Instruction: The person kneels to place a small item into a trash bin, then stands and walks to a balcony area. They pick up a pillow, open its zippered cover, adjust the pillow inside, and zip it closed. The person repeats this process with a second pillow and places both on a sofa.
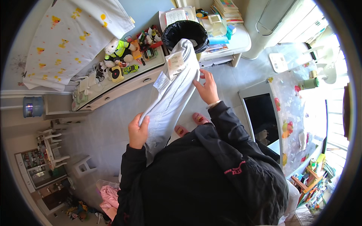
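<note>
A light grey garment (172,96), folded into a long strip, stretches from my waist towards a bin lined with a black bag (185,29). Its far end overlaps the bin's opening in view; whether it touches the rim I cannot tell. Two paper or fabric labels (176,65) lie on the cloth, and raised lettering runs along its near part. My left hand (138,131) grips the garment's left edge between thumb and fingers. At the opposite edge, my right hand (208,87) has thumb and forefinger spread, the thumb tip right beside the cloth.
A long low cabinet (127,84) holds a plush toy (117,50) and small toys. Behind the bin stands a white desk (240,39) with papers. To the right is a table with a fruit-patterned cover (297,121). Pink clothing (109,197) lies at lower left.
</note>
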`<state>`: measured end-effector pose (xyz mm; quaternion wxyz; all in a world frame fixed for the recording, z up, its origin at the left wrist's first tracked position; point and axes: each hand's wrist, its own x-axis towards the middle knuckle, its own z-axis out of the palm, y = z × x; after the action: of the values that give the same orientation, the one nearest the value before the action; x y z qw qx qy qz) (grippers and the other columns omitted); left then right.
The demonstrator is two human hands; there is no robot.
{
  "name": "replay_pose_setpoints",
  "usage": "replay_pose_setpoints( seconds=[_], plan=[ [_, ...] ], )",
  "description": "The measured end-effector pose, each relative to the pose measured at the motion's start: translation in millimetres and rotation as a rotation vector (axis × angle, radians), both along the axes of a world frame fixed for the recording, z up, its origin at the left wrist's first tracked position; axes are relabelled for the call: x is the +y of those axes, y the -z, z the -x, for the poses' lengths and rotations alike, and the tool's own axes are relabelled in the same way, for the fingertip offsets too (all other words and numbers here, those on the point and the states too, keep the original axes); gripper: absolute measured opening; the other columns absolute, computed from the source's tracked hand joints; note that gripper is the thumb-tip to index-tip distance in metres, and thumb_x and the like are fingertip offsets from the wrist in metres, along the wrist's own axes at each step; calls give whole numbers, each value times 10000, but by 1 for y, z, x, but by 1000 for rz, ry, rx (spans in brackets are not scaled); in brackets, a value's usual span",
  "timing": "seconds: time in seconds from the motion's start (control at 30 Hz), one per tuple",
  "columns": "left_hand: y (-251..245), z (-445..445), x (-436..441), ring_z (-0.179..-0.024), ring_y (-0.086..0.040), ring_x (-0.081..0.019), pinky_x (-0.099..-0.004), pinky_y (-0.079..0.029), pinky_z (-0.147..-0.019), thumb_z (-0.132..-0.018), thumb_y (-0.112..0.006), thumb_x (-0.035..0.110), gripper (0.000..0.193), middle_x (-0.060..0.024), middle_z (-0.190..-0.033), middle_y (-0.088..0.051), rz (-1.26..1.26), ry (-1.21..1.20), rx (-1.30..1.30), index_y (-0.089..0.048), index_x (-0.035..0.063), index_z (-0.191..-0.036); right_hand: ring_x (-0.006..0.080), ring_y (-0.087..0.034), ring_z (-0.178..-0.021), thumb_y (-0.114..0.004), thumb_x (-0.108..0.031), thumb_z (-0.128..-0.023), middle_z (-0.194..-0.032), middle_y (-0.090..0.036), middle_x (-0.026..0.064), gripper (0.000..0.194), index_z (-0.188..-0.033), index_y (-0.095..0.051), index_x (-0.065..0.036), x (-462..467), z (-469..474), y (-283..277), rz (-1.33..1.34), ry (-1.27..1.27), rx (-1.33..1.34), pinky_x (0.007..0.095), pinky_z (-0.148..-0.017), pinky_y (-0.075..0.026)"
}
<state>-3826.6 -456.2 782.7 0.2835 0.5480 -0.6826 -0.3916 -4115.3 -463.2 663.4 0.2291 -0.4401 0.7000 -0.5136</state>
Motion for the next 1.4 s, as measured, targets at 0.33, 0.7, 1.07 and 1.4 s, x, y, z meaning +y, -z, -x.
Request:
replay_pose_setpoints(
  seconds=[0.33,0.7,1.07,1.4],
  plan=[
    [-4,-60,4,-757,-518,-79,-232,-419,-729,-885,-632,174,269,5,-860,-619,-147,-228,306,-637,-51,-1032,285,-487,-1212,-598,-492,-885,-1322,-506,213,726,-1369,-427,22,-76,24,73,65,-71,-521,355,-1004,-394],
    [31,-103,17,-816,-587,-116,-267,-456,-748,-838,-663,182,282,-33,-919,-666,-313,-151,726,-653,-35,-1017,209,-556,-1021,-546,-616,-865,-1175,-608,41,700,-1364,-463,-131,-89,12,73,-144,44,-1417,358,-835,-419],
    [12,-113,38,-991,-571,-147,-300,-448,-878,-731,-695,73,550,-46,-1100,-609,-337,-161,170,-518,37,-1250,269,-616,-1026,-587,-420,-904,-1163,-615,156,565,-1247,-526,23,-61,24,56,167,-193,-1478,372,-907,-499],
    [-35,-43,25,-892,-560,-130,-263,-443,-801,-840,-540,-73,233,-52,-934,-591,175,-35,538,-602,-21,-1058,343,-572,-1123,-501,-483,-920,-1296,-542,184,658,-1373,-403,-16,-29,30,39,63,-330,-1477,444,-965,-471]
  ],
)
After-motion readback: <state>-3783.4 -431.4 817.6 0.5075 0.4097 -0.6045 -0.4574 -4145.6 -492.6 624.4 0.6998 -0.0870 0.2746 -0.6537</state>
